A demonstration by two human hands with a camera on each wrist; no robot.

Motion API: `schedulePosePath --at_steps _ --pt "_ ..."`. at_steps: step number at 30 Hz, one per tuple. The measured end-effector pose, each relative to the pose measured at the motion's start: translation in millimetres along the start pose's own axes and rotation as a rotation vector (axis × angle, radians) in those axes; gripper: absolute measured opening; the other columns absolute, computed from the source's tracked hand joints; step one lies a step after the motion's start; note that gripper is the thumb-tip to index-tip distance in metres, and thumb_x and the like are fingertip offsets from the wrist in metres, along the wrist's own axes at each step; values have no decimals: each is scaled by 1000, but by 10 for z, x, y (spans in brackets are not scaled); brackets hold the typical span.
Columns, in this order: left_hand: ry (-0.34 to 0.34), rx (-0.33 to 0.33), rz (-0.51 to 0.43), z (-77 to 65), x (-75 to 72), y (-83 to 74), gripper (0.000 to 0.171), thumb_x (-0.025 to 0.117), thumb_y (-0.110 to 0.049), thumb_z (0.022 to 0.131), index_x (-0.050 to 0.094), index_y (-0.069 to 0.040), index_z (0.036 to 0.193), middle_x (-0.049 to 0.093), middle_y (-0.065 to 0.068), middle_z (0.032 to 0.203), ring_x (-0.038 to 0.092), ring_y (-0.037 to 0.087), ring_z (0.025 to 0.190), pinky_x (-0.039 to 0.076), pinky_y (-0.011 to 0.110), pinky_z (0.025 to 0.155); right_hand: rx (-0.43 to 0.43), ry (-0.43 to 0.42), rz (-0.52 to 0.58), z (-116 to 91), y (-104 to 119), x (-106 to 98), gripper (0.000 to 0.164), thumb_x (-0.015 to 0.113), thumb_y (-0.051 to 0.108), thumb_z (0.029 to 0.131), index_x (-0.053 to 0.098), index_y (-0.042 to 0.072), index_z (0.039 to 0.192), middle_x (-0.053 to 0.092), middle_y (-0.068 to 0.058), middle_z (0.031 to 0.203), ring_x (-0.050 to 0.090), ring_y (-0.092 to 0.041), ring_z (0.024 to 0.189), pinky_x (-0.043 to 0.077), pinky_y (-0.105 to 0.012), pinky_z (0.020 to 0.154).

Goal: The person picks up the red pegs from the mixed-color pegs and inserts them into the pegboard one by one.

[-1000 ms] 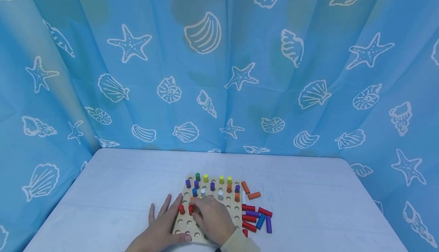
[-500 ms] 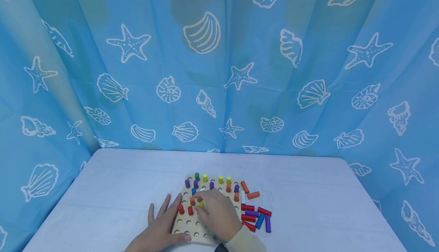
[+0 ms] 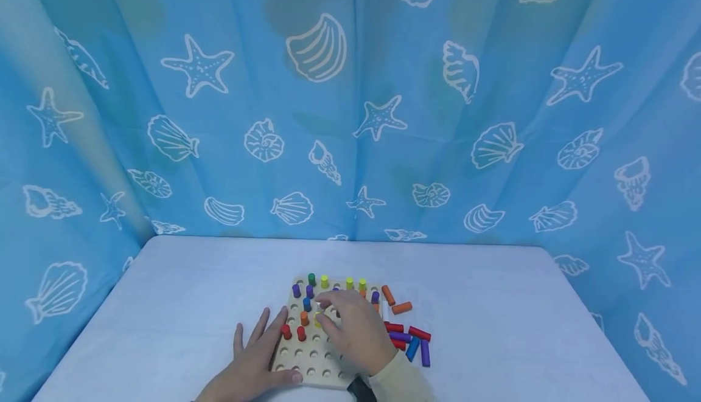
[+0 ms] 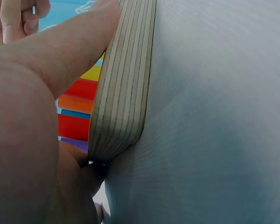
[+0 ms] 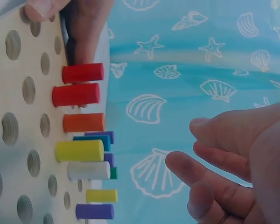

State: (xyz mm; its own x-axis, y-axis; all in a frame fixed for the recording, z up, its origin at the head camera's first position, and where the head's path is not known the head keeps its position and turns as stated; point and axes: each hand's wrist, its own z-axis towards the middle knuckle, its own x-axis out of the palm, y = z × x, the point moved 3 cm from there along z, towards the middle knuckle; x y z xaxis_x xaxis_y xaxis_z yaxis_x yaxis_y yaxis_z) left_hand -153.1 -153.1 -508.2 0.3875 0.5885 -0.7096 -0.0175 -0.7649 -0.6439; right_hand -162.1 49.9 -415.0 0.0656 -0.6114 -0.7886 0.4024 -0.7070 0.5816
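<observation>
Wooden pegboard [image 3: 319, 362], pale and flat with round holes, partly filled and open to knocks

It lies on the near part of a white desk [image 3: 191, 298]. The person's left hand [image 3: 254, 359], fingers straight and spread, touches the board's left side, thumb at the near edge; were that touch to lift, the board could probably slide. The right hand [image 3: 356, 332] hangs above, thumb and fingers bent but apart, nothing seen between them. Near its fingertips stand a smooth yellow cylindrical peg [image 5: 79, 150] and a matching white peg [image 5: 88, 170]; a careless knuckle might tilt either. Right of the board, loose cylinders, among them a solid blue peg [image 3: 413, 348] and a purple one [image 3: 425, 353], could roll if the beige sleeve [image 3: 402, 381] brushed them.
</observation>
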Motion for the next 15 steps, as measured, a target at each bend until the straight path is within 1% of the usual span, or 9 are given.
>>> schedulePosePath --at_steps 4,7,10,12,15 --pt "-19 38 -17 -15 -16 -18 118 77 -65 76 18 -7 161 24 22 163 -6 44 152 -23 71 106 11 -32 -1 -19 -41 -92 25 70 24 96 71 15 120 73 4 108 67 -18 100 58 -39 85" --pt "-24 47 -22 -27 -18 -30 117 76 -64 78 17 -7 161 24 21 163 -6 44 152 -24 70 106 21 -53 -4 -47 -120 -140 25 71 22 96 71 15 119 72 3 108 67 -18 100 58 -37 83" --pt "-17 32 -19 -22 -5 -34 119 77 -65 76 18 -7 161 24 21 163 -5 43 152 -23 70 107 6 -84 8 -93 -233 -176 24 71 21 95 71 14 118 72 3 107 66 -18 96 57 -33 77" --pt "-10 23 -20 -21 -2 -35 119 77 -65 75 19 -7 161 25 21 163 -5 43 152 -22 70 107 0 -98 7 -125 -304 -201 22 71 21 95 71 14 116 72 3 105 66 -16 93 56 -31 74" --pt "-3 13 -25 -15 3 -19 121 77 -67 74 18 -7 161 23 20 164 -5 42 152 -23 69 108 2 -116 8 -172 -378 -243 21 72 20 95 72 13 114 71 4 103 63 -12 83 53 -28 68"
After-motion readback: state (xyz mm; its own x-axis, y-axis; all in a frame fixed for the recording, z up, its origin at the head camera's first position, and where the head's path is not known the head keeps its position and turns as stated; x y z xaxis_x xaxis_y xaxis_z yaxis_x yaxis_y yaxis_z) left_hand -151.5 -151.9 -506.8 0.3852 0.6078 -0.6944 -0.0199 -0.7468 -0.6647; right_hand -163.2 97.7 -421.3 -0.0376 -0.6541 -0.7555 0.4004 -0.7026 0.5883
